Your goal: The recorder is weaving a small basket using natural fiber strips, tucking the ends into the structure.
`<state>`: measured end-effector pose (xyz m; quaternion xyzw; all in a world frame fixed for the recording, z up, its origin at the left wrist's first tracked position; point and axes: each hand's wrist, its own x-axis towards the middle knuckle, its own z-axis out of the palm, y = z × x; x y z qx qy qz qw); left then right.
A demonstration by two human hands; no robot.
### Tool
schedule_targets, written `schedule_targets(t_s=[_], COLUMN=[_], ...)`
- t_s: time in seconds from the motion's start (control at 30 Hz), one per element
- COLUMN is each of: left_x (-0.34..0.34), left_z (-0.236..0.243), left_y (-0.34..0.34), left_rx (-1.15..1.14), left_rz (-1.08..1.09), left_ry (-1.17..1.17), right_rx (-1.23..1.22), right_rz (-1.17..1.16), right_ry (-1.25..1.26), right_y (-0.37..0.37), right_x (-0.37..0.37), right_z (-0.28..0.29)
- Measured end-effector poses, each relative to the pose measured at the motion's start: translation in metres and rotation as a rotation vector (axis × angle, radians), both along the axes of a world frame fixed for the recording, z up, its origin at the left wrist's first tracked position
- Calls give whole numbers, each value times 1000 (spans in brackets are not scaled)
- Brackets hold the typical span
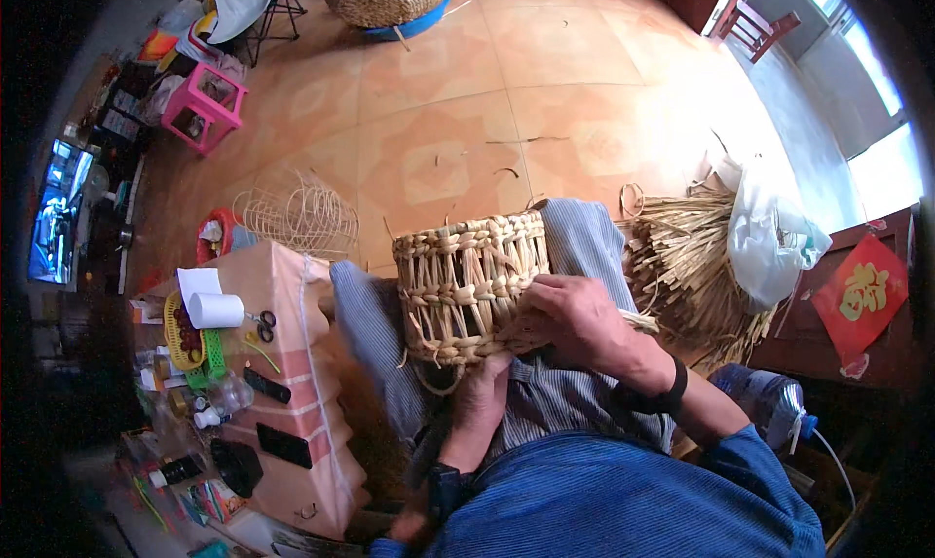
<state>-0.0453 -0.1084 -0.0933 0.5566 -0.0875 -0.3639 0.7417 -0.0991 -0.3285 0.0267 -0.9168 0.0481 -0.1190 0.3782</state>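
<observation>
A lived-in room of a home is shown, with weaving being done in it. Domestic use is indicated by a patterned tile floor [429, 159], a lit screen [60, 212] at far left, a pink plastic stool [207, 101] and, at upper right, a wooden chair [760, 29]. A table [282, 290] at left is covered with a pink cloth and crowded with a white paper roll [215, 311], scissors [265, 325] and a remote control [267, 385]. A red diamond-shaped decoration [860, 290] is displayed at right. Handicraft is shown by heaped dry stalks [682, 256] and a woven basket [472, 290] held on a seated person's lap.
</observation>
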Motion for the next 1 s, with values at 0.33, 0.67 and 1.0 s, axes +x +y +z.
schedule_targets(t_s=[0.33, 0.67, 1.0], left_x=[-11, -8, -16], left_z=[16, 15, -6], left_y=[-15, -28, -35], left_rx=[-68, 389, 244], left_rz=[82, 3, -23], left_ry=[528, -17, -114], right_rx=[119, 135, -121], right_rz=[-45, -71, 62], right_ry=[81, 98, 159], right_y=[9, 18, -7], right_x=[-10, 2, -1], right_z=[-13, 19, -11])
